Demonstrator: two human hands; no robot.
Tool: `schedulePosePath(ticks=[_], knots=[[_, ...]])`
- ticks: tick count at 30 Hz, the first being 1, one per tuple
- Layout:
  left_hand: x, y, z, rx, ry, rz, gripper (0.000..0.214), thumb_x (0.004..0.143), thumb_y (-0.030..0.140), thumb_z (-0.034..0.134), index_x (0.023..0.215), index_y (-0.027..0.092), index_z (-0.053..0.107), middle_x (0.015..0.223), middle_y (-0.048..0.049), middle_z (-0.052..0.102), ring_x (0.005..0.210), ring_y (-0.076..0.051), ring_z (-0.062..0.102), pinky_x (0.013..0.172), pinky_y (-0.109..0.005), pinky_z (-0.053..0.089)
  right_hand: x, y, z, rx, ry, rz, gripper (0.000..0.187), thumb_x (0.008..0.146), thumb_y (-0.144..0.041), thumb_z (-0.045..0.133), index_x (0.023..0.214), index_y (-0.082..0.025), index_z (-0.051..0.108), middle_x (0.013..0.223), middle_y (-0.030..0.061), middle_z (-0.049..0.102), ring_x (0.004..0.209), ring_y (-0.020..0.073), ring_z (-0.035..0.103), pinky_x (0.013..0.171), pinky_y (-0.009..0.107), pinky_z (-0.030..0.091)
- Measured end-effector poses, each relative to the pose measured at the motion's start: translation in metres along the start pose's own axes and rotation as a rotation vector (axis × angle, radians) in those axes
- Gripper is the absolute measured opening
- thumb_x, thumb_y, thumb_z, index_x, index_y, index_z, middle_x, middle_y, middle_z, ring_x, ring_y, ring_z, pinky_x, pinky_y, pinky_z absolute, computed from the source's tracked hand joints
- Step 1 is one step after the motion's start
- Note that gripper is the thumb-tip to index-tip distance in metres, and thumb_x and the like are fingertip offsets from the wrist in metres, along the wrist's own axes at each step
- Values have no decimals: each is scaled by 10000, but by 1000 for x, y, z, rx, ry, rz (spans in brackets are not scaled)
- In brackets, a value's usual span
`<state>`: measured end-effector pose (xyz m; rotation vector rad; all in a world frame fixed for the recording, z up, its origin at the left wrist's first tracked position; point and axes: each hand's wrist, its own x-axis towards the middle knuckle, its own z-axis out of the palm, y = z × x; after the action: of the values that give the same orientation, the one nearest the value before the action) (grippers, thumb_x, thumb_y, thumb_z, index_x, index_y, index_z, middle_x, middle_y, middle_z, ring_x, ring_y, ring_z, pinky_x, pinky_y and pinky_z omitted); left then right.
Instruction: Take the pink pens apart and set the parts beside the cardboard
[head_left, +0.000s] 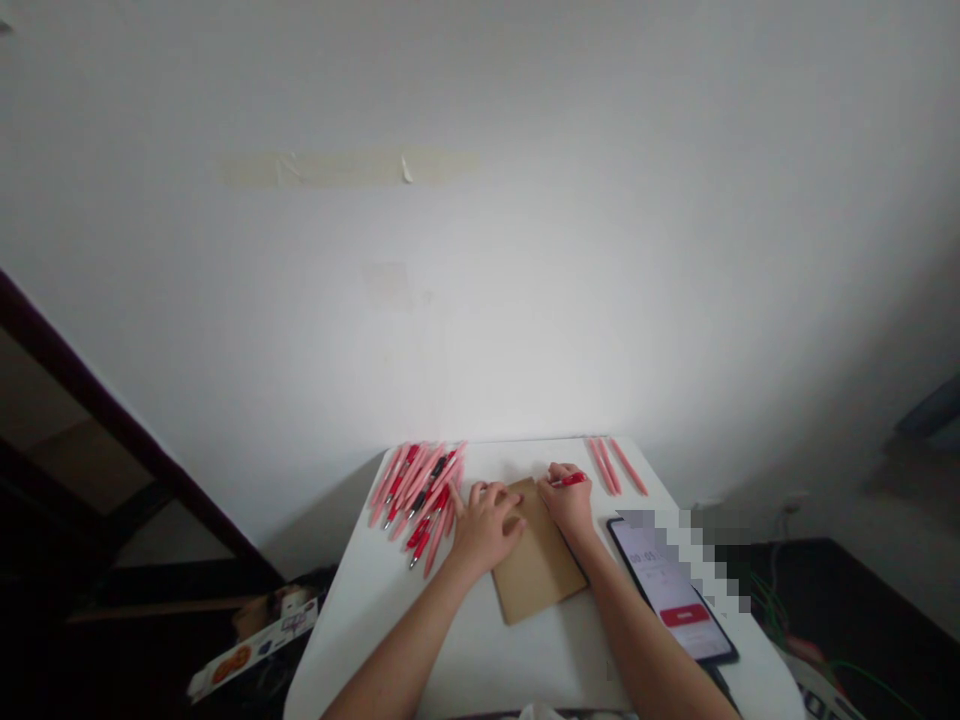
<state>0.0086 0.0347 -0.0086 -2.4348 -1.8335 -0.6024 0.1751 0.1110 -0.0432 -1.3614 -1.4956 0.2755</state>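
A brown-covered notebook [538, 565] lies tilted on the white table. My left hand [486, 525] rests on its left part with the fingers spread. Over the notebook's upper right edge, my right hand [570, 505] grips a red pen [571, 480] in a writing hold. The pen's tip is too small to make out, so I cannot tell whether it touches the cover. Just left of my left hand spreads a loose pile of pens [412, 490], mostly pink, with some red and black ones among them.
Several pink pens [616, 467] lie at the table's far right. A phone [679, 600] with a lit timer screen, partly pixelated, lies near the right edge of the white table [480, 660]. A wall [510, 300] stands right behind the table. Boxes [255, 650] sit on the floor at left.
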Motion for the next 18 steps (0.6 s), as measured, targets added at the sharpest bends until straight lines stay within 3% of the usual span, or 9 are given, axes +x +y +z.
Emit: schedulePosePath(ticks=[14, 18], knots=[[1, 2, -1, 40, -15, -19, 347, 853, 464, 574, 1189, 384, 609, 1241, -28, 579, 1197, -308, 441, 1084, -764, -34, 1, -4, -4, 90, -61, 4, 203, 669, -295, 595, 522, -231, 471, 602, -6, 544, 673, 174, 516, 741, 310, 404], [1, 1, -1, 41, -20, -15, 351, 855, 477, 568, 1193, 395, 609, 1245, -26, 572, 1198, -306, 441, 1091, -760, -21, 1, 0, -5, 159, -35, 57, 248, 721, -349, 584, 545, -228, 456, 614, 0, 542, 651, 167, 507, 656, 286, 394]])
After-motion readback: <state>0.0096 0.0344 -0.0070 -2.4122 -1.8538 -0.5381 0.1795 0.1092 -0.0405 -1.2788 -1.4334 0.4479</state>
